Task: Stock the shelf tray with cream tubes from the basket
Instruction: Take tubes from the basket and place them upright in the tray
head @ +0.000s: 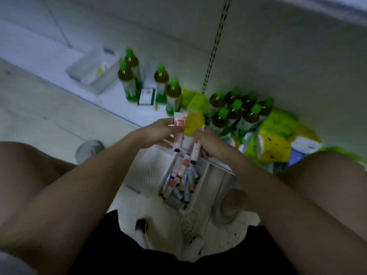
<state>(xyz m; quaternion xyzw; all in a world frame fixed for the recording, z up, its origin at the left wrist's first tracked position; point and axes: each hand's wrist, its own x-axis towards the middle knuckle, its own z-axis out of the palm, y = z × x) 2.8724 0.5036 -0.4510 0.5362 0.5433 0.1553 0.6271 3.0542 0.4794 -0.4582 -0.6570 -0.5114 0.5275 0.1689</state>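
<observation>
Pink tubes in both hands above the basket

Pink-and-white describes the cream tube (179,132) that the left hand (158,133) holds upright, crimped end up and dark cap down, with fingers curled round its middle. In this single head view, the right hand (206,142) is just beside it, fingers wrapped round a second tube (195,153) that also hangs cap down. Both hands are level with each other above the far end of the white basket (200,185), which sits on the floor between the person's knees. More tubes (179,181) lie heaped inside the basket, pink and pale ones mixed, mostly lengthwise; blur keeps me from counting them.

Beyond the hands runs a low white shelf (59,62). On its left part rests a clear shelf tray (93,70), well apart from the hands, with a few pale items inside that are too blurred to name. Green-capped bottles (129,78) stand to the right of the tray, with a small green-and-white box (147,97) among them, and a tighter cluster of bottles (238,110) further right. Yellow and green soft packs (278,135) are piled at the right end, near the person's right knee. A perforated upright strip (216,46) runs up the back wall.
</observation>
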